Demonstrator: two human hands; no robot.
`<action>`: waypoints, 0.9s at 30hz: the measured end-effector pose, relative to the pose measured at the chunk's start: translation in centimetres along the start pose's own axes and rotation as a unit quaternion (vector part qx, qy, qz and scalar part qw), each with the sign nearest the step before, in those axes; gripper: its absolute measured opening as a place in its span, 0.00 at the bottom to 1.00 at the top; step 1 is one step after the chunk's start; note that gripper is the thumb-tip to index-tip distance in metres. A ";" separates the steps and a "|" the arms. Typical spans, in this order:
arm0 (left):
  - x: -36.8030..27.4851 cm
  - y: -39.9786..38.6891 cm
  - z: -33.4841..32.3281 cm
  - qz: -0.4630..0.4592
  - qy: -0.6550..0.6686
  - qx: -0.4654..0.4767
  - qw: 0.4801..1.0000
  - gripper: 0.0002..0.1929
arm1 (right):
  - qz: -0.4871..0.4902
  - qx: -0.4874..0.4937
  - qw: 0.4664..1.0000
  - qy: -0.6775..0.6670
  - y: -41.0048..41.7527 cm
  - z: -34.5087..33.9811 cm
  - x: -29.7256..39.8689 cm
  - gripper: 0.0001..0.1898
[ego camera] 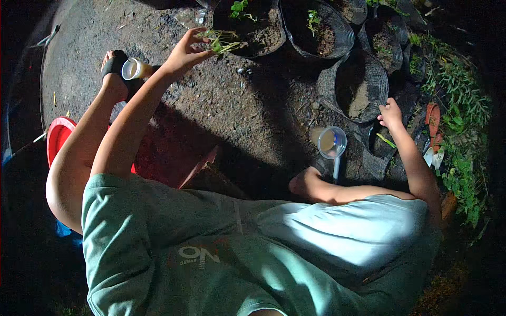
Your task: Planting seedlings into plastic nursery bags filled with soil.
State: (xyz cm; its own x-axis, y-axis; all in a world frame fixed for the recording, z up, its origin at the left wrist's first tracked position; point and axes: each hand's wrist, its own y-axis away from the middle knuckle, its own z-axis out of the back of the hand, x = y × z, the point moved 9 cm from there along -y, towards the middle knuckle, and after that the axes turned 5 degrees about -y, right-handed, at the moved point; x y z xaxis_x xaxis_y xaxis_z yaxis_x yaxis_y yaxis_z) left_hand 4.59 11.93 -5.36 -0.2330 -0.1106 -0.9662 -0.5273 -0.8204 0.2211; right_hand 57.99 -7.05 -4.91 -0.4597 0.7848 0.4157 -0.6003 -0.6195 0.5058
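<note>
My left hand holds a small bunch of green seedlings between thumb and fingers, their stems pointing right over the rim of a black plastic nursery pot. Soil and a leafy plant are inside that pot. On the right, my right hand has its fingers bent at the rim of another black pot, which is tilted and partly filled with soil. Below this pot, a clear plastic cup of cloudy liquid stands on the ground.
A second cup lies near my left foot. More black pots with seedlings crowd the upper right. Leafy plants and an orange-handled tool border the right. A red plastic stool or basin is beside my left leg.
</note>
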 end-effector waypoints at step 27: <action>-5.8 0.6 -19.8 0.103 -0.232 0.009 0.967 0.28 | 0.024 -0.013 0.999 0.042 -0.6 0.4 0.4 0.21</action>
State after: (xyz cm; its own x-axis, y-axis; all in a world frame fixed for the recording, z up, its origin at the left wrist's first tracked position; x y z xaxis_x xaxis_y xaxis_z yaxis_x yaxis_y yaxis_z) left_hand 21.81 0.99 -2.30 -0.6733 -0.0033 -0.7393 -0.4442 -0.7976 0.4080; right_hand 58.48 -6.33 -4.73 -0.5412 0.7530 0.3743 -0.5924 -0.6573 0.4659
